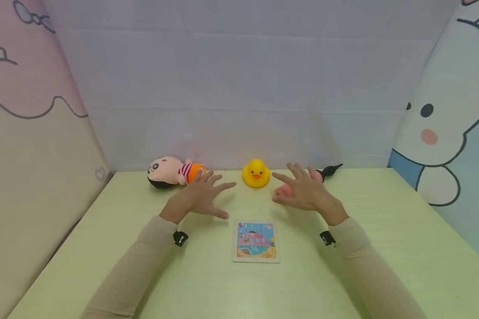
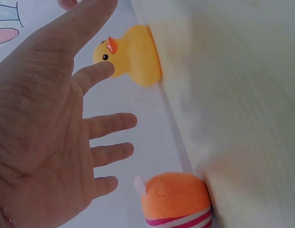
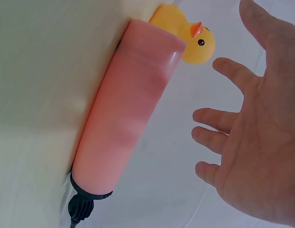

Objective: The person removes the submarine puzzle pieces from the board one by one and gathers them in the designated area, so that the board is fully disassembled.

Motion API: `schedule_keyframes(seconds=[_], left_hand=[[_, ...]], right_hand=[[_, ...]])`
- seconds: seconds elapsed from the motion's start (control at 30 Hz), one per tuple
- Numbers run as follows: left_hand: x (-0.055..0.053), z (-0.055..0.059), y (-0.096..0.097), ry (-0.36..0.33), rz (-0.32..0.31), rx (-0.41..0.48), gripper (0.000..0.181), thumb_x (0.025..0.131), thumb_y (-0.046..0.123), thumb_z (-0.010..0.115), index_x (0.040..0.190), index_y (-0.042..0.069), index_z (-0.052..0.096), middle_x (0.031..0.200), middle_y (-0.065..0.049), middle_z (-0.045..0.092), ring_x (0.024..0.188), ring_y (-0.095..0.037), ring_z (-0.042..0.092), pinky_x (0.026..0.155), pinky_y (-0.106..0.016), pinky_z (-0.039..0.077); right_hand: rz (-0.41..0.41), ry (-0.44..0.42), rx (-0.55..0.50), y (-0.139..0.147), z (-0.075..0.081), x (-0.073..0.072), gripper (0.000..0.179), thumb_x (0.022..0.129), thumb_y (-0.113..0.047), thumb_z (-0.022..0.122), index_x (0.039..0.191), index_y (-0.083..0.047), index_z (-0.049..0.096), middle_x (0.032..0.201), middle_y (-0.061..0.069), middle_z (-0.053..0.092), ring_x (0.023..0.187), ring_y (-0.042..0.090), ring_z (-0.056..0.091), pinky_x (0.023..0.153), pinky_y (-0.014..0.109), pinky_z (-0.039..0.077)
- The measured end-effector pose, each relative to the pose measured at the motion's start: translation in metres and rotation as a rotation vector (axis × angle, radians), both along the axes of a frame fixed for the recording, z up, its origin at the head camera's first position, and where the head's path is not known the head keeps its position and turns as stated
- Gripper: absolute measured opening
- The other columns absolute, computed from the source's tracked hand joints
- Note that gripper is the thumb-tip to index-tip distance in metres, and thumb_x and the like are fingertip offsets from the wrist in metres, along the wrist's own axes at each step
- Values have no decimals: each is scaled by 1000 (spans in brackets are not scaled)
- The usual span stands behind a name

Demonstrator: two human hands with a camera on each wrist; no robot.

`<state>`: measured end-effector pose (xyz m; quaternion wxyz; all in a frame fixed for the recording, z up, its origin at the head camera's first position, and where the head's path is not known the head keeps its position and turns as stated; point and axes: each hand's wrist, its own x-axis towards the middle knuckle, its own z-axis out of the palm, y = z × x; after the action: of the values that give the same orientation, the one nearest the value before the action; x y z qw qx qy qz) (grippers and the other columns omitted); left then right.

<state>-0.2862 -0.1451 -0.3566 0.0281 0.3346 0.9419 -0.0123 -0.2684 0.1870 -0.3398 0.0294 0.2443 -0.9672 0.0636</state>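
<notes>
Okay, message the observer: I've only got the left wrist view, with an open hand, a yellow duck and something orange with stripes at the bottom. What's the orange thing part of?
Observer: The head view shows it's a doll, lying down.
Operator: And what's by the right hand?
Observer: The right wrist view shows a pink cylinder with a black end, lying on its side.
Operator: Anything on the table in front of the duck?
Observer: Yes, the head view shows a picture board lying flat there.
</notes>
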Motion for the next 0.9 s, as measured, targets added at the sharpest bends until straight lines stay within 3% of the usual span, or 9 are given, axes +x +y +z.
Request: schedule_keyframes(seconds=[0.27,0.43,0.6,0.73,0.9], left_hand=[[6,0,12,-108,-7,-14,94,79,71,69,157,34,31,149,-15,43,139,-36,37,116,-63,5],[11,0,19,-146,-36,-10,87,78,68,72,152,33,40,135,-11,54,126,-32,48,115,-62,17],[14,-1,26,-130,-87,-19,77,78,66,73,142,29,49,120,-8,56,111,-27,53,107,-53,32],[15,-4,31,-141,-102,-35,75,77,69,73,137,29,52,117,-6,56,106,-25,53,103,-48,36],[17,-7,37,-159,-97,-53,71,75,71,73,130,30,55,114,-3,54,100,-20,52,93,-41,42]], right_hand=[[39,36,-4,-10,0,0,72,90,-63,60,147,-19,51,151,23,42,141,39,37,114,65,13],[54,34,-13,-16,-2,0,71,89,-63,62,144,-18,55,144,20,51,136,36,43,114,65,15],[92,4,-14,-22,-6,-1,67,91,-59,63,143,-19,56,143,20,51,136,36,43,114,65,12],[117,-41,-9,-26,-10,-2,63,92,-55,64,145,-21,54,146,21,48,138,37,40,115,65,10],[156,-56,-8,-30,-16,-2,64,90,-50,70,146,-22,53,145,20,49,135,39,43,115,62,18]])
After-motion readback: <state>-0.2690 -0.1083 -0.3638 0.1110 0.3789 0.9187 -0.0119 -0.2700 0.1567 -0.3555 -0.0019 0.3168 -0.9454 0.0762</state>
